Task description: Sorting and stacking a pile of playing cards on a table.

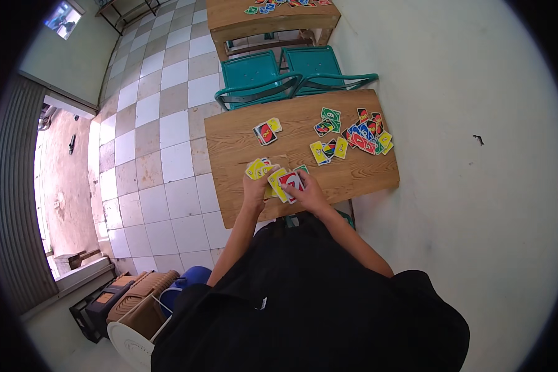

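Note:
My left hand (255,188) grips yellow UNO cards (277,184) near the table's front edge. Several more yellow number cards (259,168) show just beyond its fingers; whether these are held or lie on the wood cannot be told. Right beside it, my right hand (310,191) holds a red card (291,184), which overlaps the yellow ones between the hands. A green card (302,169) shows partly behind my right fingers. Farther off, a small stack topped by a black-and-red card back (265,133) lies over a yellow card (274,123).
On the wooden table (232,135), loose cards lie in a green group (331,120), a yellow group (319,152) and a mixed pile (365,135). Two teal metal chairs (249,74) stand against its far side. A second table (269,21) bears more cards. A pale wall (451,186) runs along the right.

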### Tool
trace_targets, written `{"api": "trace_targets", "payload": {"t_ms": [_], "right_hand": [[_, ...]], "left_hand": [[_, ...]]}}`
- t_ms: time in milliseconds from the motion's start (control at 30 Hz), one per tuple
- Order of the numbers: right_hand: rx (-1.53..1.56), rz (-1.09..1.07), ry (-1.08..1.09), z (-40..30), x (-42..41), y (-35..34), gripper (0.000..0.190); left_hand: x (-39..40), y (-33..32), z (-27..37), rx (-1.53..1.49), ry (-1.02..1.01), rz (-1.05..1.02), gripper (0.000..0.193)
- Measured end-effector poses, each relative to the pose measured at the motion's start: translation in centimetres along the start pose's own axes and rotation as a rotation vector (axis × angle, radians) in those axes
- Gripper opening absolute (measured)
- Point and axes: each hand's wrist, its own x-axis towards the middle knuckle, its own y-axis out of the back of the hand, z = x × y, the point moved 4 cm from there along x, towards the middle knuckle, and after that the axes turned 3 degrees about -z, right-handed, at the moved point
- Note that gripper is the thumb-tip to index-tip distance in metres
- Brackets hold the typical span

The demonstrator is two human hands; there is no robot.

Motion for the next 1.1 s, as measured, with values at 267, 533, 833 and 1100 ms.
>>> {"api": "trace_targets", "payload": {"t_ms": [267, 533, 833, 1100], "right_hand": [[0.272, 0.215, -0.033, 0.4, 0.8, 1.0, 0.034], [-0.036, 0.026, 0.002, 1.2, 1.4, -0.2, 0.028], [-0.07, 0.074, 0.029, 2.6, 2.4, 0.2, 0.027], [0.28, 0.141, -0.144, 3.6, 2.4, 0.7, 0.041]], "left_hand": [[0.8, 2.6, -1.0, 0.002, 0.17, -0.02, 0.029], [0.2, 1.1, -0.8, -0.047, 0.145, -0.142, 0.045], [-0.1, 0.4, -0.6, -0.072, 0.076, -0.204, 0.047], [0.6, 1.1, -1.4, -0.058, 0.219, -0.208, 0.047]]}}
